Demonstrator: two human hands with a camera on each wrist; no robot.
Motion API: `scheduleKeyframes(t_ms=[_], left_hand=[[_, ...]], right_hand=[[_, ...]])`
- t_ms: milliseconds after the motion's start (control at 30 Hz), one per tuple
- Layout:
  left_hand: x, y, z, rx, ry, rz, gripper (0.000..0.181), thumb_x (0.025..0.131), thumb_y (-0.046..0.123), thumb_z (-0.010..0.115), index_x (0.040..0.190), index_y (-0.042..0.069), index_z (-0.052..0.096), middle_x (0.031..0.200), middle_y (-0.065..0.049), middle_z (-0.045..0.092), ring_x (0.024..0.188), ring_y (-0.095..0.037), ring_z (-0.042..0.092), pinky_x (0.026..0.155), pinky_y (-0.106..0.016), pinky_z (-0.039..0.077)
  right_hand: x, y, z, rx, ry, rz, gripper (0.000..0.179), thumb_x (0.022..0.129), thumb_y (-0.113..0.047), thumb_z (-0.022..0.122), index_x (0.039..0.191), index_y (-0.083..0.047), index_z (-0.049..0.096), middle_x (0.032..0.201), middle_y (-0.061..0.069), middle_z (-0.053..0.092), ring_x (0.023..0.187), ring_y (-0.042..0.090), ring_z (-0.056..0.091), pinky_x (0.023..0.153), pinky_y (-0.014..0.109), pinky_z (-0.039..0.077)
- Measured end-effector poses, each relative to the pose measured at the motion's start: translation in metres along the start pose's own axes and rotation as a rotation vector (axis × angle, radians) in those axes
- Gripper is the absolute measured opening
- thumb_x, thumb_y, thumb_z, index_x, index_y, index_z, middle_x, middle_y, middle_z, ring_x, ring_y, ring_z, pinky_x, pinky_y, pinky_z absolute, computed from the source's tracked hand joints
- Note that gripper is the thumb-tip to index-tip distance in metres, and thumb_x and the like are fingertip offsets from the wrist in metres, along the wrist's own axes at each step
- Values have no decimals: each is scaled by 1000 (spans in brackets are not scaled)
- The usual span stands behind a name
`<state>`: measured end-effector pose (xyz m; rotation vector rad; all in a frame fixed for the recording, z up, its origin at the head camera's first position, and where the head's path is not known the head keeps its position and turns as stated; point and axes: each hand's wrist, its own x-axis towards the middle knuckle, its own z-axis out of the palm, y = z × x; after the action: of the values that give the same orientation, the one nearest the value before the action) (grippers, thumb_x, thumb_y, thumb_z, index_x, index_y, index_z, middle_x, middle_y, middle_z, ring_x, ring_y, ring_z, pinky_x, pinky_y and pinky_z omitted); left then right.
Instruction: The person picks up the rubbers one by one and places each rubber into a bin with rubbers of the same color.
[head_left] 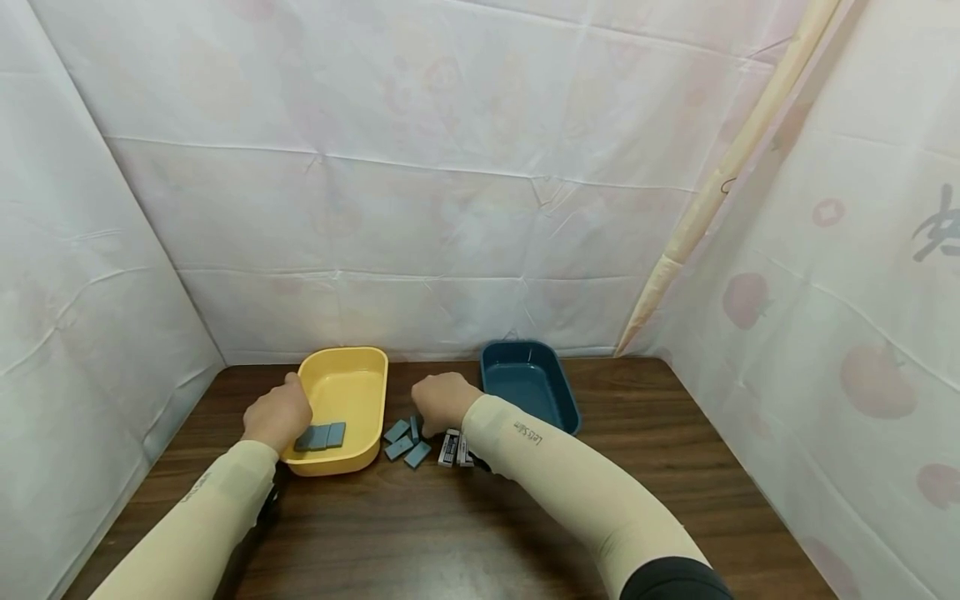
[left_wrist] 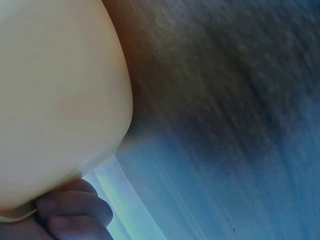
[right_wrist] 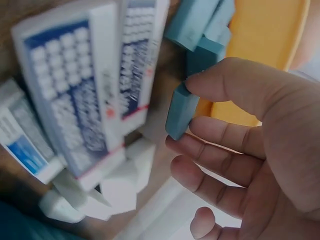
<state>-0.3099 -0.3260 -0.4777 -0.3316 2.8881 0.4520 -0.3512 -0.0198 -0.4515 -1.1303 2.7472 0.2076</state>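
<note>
My left hand (head_left: 277, 414) grips the left rim of a yellow plastic tray (head_left: 348, 396). In the left wrist view its curled fingers (left_wrist: 80, 212) show beside the tray's pale wall. A short row of blue-grey blocks lies at the near end inside this tray. Right of it, my right hand (head_left: 445, 400) is low over the table; the right wrist view shows thumb and fingertips pinching one blue-grey rectangular block (right_wrist: 181, 112). Several more loose blocks (head_left: 399, 447) lie beside that hand. Close by are white-and-navy printed pieces (head_left: 448, 448) that look like sleeved erasers, partly hidden by the right forearm.
A dark blue tray (head_left: 528, 383) stands behind the right forearm, which covers part of it. Both trays sit toward the back of the brown wooden table (head_left: 360, 533). White printed sheets (head_left: 435, 225) hang behind and at both sides.
</note>
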Motion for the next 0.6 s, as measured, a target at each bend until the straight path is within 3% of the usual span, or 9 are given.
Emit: scheduleKeyframes(t_ms=[167,367,600], left_hand=[[4,-2,1,-7,-5,-5,58,115,9,44,162,-19,24,94,-26,70,78,-38,69,68,-51,57],[11,-8,5,-5,-1,-3,62,115,11,47,164,-18,23,94,-25,71,77,-37,69,67,-50,57],[1,-2,0,1,10,12,59,115,9,43,163,-20,23,96,-27,71,78,-39,69,68,-52,57]], right_hand=[[4,4,-14,14,3,17,38,99,-32,87,77,-23,57,63,-8,46,57,10,49,56,28,45],[5,1,-39,-15,92,-5,30,101,-45,85,91,-23,67,79,-10,65,68,8,62,62,28,54],[11,-19,-57,-27,173,-52,35,105,-45,79,84,-24,60,71,-10,50,63,8,47,60,26,43]])
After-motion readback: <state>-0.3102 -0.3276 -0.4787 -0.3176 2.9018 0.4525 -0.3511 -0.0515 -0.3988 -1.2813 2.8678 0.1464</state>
